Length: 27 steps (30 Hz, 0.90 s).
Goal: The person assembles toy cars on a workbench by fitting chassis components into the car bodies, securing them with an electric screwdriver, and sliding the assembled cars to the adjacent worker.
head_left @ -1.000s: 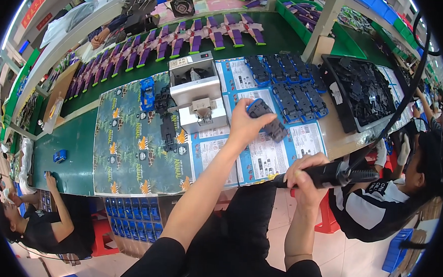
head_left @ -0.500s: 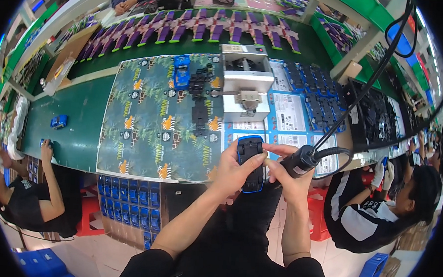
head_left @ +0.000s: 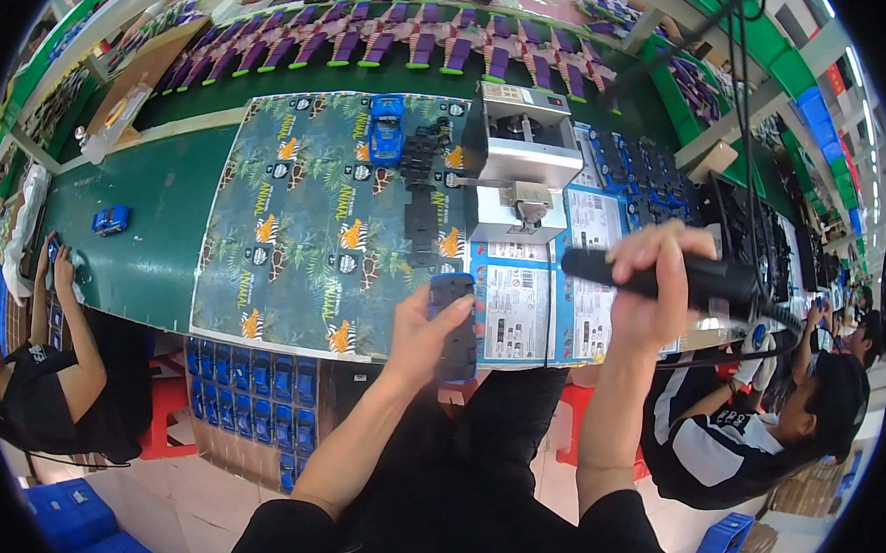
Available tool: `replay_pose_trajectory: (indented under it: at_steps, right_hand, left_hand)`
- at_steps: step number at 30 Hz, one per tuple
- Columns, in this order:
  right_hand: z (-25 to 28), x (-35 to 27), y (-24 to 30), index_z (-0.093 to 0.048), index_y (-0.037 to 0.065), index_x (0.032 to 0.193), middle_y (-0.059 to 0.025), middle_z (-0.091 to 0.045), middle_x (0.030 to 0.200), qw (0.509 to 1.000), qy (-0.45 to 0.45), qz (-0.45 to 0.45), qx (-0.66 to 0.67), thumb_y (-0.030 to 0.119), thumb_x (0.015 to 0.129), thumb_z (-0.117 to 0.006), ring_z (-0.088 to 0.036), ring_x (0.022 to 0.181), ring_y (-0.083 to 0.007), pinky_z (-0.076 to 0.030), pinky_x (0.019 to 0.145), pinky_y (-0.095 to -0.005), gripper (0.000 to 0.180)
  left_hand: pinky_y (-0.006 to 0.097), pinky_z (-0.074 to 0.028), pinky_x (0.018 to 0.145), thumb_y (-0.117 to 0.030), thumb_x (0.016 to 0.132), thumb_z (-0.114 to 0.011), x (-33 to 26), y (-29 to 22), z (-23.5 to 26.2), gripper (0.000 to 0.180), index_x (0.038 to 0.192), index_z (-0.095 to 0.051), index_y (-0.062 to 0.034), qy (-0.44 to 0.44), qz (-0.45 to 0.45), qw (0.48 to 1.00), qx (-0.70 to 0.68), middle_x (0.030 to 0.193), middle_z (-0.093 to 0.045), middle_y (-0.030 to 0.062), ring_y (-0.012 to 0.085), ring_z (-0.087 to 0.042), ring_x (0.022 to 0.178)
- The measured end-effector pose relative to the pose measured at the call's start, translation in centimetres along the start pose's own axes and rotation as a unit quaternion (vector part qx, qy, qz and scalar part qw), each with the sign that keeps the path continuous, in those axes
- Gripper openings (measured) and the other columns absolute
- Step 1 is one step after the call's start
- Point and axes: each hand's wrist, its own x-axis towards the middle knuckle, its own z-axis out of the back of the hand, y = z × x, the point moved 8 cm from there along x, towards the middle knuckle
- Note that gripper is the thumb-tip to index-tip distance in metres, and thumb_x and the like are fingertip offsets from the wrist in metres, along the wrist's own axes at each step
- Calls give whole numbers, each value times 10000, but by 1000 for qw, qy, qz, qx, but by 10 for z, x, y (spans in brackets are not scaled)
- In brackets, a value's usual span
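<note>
My left hand (head_left: 423, 338) grips a blue toy car (head_left: 453, 322) turned underside up, its black chassis facing me, held just off the table's near edge. My right hand (head_left: 651, 287) is wrapped around a black electric screwdriver (head_left: 663, 276) with a cable running off to the right; it is raised to the right of the car, its tip pointing left and apart from the car. On the patterned mat (head_left: 294, 259) lie a finished blue toy car (head_left: 385, 131) and a row of black chassis parts (head_left: 419, 205).
A grey metal machine (head_left: 519, 155) stands behind my hands. Trays of blue car parts (head_left: 624, 161) sit to its right, purple card packs (head_left: 415, 50) along the back. A small blue car (head_left: 111, 220) lies on the green table. People sit at left (head_left: 48, 356) and right (head_left: 755, 433).
My left hand drew the toy car from the parts trays back to the near edge. The screwdriver touched the car half a second ago and has now lifted away to the right.
</note>
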Motion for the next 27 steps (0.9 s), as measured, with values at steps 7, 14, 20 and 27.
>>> replay_pose_trajectory:
  at_steps: [7, 14, 20, 27]
  right_hand:
    - [-9, 27, -48, -522, 25, 887, -64, -552, 642, 998, -25, -10, -61, 1, 861, -657, -562, 518, -155, -483, 555, -307, 139]
    - [-36, 34, -63, -537, 30, 828, -46, -559, 594, 988, 56, -40, -138, -15, 817, -717, -552, 487, -124, -463, 506, -258, 186]
    - [-37, 25, -107, -572, 48, 736, -16, -564, 557, 949, 90, -229, -195, 59, 789, -777, -521, 449, -86, -411, 462, -234, 212]
    - [-15, 4, -47, -492, 59, 870, -50, -459, 664, 986, 11, -159, 38, 130, 924, -547, -471, 535, -162, -411, 575, -327, 104]
  left_hand:
    - [332, -566, 685, -130, 923, -643, 6, -4, 9, 264, 1157, -577, -28, -51, 38, 996, -65, 971, -670, 106, 173, -652, 768]
    - [349, -583, 671, -129, 899, -665, 16, 1, 12, 236, 1100, -587, -32, -68, 29, 993, -92, 967, -681, 143, 201, -673, 767]
    - [357, -585, 671, -125, 905, -661, 15, 1, 18, 238, 1108, -579, -31, -72, 27, 992, -100, 969, -684, 145, 202, -676, 778]
    - [331, -572, 663, -114, 909, -645, 11, -3, 7, 253, 1125, -571, -7, -45, 38, 996, -66, 993, -681, 125, 166, -668, 806]
